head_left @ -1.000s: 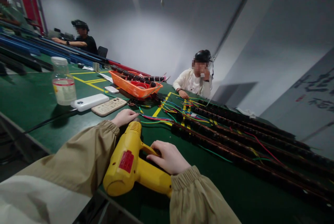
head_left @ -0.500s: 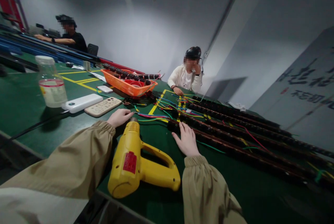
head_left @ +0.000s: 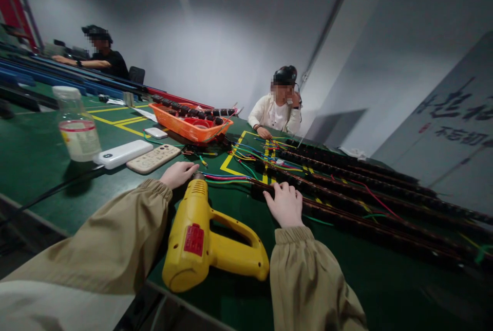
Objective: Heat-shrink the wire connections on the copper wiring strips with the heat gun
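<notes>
A yellow heat gun (head_left: 206,241) lies on the green table (head_left: 42,151) between my two arms, nozzle pointing away, with nobody holding it. My left hand (head_left: 177,173) rests beside the nozzle, its fingers curled loosely near coloured wires (head_left: 227,178); whether it holds one I cannot make out. My right hand (head_left: 285,204) lies flat, fingers spread, on the near end of a long black wired strip (head_left: 346,213).
Several more black strips (head_left: 346,171) with coloured wires run off to the right. An orange tray (head_left: 192,126) of black parts, a remote (head_left: 154,158), a white power bank (head_left: 122,153) and a plastic jar (head_left: 77,125) stand to the left. One person sits opposite, another far left.
My right hand has let go of the heat gun's handle and moved forward onto the black strip. The heat gun stays lying on the table. My left hand has hardly moved.
</notes>
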The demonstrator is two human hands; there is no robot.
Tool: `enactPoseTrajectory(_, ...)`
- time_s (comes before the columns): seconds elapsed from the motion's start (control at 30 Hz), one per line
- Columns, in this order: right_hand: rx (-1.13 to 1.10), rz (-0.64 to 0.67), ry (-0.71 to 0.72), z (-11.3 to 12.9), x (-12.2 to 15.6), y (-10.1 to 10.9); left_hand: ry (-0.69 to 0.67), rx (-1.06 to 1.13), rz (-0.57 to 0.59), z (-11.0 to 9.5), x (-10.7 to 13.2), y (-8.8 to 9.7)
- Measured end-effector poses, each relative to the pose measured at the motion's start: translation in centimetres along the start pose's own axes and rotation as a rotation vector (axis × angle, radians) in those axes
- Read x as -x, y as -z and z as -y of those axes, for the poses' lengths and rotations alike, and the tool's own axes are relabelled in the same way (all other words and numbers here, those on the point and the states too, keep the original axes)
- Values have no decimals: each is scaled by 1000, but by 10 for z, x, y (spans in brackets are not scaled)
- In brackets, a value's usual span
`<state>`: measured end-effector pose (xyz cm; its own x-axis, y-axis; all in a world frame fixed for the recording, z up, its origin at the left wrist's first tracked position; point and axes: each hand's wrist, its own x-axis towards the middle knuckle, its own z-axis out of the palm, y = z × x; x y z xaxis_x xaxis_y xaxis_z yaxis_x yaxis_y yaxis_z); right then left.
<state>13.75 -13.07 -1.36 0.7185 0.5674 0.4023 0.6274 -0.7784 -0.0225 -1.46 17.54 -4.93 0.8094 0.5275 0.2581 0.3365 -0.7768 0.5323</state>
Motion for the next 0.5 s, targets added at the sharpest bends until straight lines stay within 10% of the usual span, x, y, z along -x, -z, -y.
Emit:
enactPoseTrajectory(0.2, -283, 24, 122, 23, 13, 2, 18, -7, 52, -2, -1, 2)
enactPoseTrajectory(0.37, -596, 310, 482, 53, 28, 9, 42, 18, 41, -1, 0, 0)
enactPoseTrajectory(0.5, -721, 470, 496, 60, 34, 8, 47, 22, 32, -1, -1, 0)
